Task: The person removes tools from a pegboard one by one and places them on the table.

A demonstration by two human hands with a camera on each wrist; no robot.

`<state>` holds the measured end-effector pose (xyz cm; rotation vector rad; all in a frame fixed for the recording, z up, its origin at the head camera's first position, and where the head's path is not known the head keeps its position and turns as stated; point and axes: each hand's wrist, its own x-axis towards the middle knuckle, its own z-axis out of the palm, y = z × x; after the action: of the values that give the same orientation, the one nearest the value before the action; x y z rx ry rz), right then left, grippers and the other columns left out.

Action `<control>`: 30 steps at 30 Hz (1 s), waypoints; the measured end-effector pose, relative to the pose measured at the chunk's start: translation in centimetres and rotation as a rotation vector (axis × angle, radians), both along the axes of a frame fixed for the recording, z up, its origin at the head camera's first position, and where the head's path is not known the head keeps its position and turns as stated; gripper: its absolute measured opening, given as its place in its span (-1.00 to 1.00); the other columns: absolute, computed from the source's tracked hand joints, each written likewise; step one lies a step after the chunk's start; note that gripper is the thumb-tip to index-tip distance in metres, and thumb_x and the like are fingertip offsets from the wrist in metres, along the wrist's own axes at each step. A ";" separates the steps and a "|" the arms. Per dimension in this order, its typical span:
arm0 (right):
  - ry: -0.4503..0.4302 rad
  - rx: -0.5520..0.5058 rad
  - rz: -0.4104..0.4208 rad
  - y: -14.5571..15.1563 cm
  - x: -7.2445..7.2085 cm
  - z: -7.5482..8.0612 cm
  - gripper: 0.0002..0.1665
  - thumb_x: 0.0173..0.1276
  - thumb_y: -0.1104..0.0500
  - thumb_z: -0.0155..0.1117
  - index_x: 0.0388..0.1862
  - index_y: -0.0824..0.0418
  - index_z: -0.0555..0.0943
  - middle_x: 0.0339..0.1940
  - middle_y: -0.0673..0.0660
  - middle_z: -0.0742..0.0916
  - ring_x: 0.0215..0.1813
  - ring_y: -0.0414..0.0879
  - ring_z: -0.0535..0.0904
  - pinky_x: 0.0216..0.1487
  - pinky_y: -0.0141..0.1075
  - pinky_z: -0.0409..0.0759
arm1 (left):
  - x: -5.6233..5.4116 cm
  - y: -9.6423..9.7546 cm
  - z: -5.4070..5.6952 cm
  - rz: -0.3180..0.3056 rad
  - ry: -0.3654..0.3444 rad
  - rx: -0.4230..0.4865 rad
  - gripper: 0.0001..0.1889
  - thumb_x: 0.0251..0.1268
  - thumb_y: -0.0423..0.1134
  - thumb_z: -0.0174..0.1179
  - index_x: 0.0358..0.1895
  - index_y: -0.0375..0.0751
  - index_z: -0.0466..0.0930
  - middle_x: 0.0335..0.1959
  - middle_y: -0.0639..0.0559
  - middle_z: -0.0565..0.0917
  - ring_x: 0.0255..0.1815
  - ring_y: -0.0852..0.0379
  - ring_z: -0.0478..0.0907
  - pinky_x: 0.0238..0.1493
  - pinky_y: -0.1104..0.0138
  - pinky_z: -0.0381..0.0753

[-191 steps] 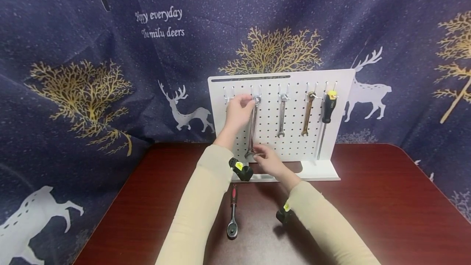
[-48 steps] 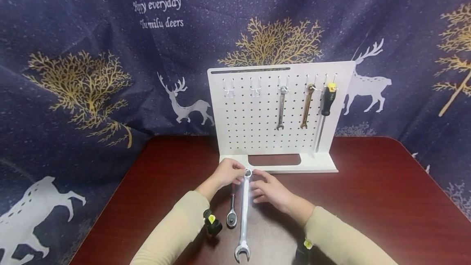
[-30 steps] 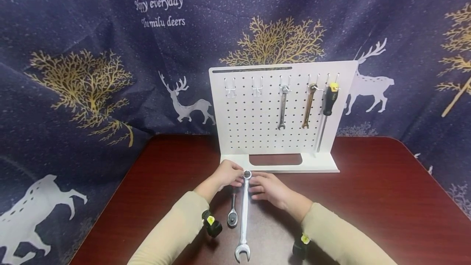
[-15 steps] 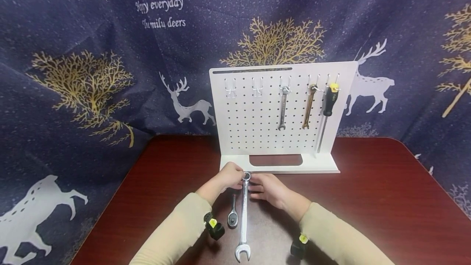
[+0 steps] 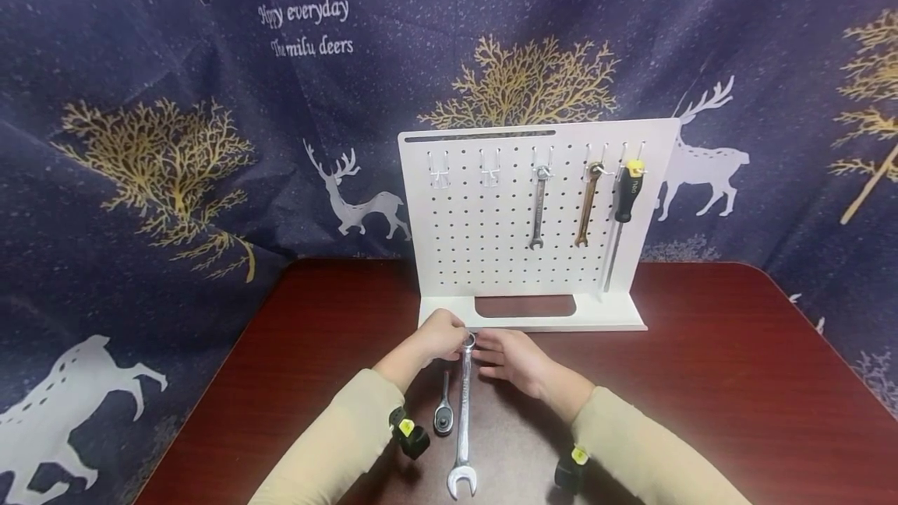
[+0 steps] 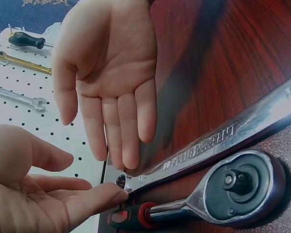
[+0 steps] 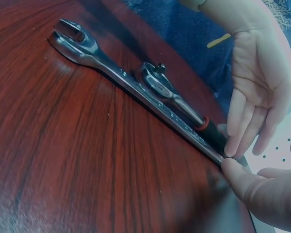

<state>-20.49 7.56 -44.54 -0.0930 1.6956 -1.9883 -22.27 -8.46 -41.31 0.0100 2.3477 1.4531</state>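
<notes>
A long chrome combination wrench [image 5: 464, 415] lies on the table, its open end toward me and its ring end toward the pegboard. My left hand [image 5: 438, 336] is at the left of the ring end, with a fingertip right against it in the left wrist view and the thumb raised apart. From the other side my right hand [image 5: 517, 365] reaches to the same end, its fingers [image 6: 114, 124] straight and the palm facing the wrench. Just left of the wrench is a socket ratchet [image 5: 443, 415] with a red and black handle [image 6: 131, 217], partly under my left hand in the head view.
A white pegboard [image 5: 484, 232] stands behind my hands. On it hang a small chrome wrench [image 5: 539, 209], a brass-coloured wrench [image 5: 588, 205] and a screwdriver [image 5: 627, 197] with a yellow and black handle. Two hooks at its left hold nothing. A patterned cloth [image 5: 316, 201] hangs behind.
The large wrench hung on the pegboard in the oldest frame and now lies beside the ratchet. In the last second its ring end has shifted slightly toward me; both hands stay beside it.
</notes>
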 end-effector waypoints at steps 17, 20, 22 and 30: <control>0.083 0.085 -0.115 0.9 -0.2 0.5 -0.38 0.47 0.13 -0.06 0.31 0.57 0.20 0.35 0.53 0.31 0.39 0.35 0.24 0.33 0.16 0.34 | -0.1 -0.4 0.1 0.006 0.213 -0.187 -0.57 0.22 -0.33 0.02 0.08 -0.58 0.47 -0.54 -0.19 0.61 -0.85 0.15 0.39 -0.65 0.41 0.51; 0.085 0.088 -0.113 0.8 -0.5 0.4 -0.37 0.47 0.13 -0.06 0.34 0.55 0.18 0.38 0.50 0.29 0.42 0.33 0.19 0.35 0.16 0.31 | -0.2 -0.5 0.0 0.028 0.238 -0.218 -0.60 0.20 -0.31 0.06 0.03 -0.56 0.52 -0.32 -0.30 0.67 -0.51 0.03 0.60 -0.27 0.23 0.68; 0.083 0.085 -0.115 0.7 -0.7 0.3 -0.37 0.48 0.12 -0.07 0.35 0.53 0.18 0.40 0.48 0.28 0.44 0.31 0.17 0.37 0.15 0.28 | -0.3 -0.5 -0.2 0.047 0.251 -0.228 -0.61 0.18 -0.30 0.08 -0.01 -0.55 0.55 -0.15 -0.33 0.66 -0.22 -0.05 0.63 -0.03 0.11 0.64; 0.080 0.091 -0.101 0.5 -1.5 0.0 -0.36 0.48 0.11 -0.08 0.38 0.49 0.16 0.44 0.40 0.26 0.47 0.25 0.12 0.44 0.13 0.16 | -0.7 -0.8 -0.4 0.066 0.252 -0.242 -0.71 0.16 -0.27 0.12 -0.19 -0.46 0.64 -0.28 -0.19 0.66 -0.27 0.01 0.56 -0.20 0.21 0.63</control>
<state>-21.95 8.05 -44.52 -0.0566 1.8729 -2.0008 -23.02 -9.23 -41.74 0.0549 2.7394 1.2497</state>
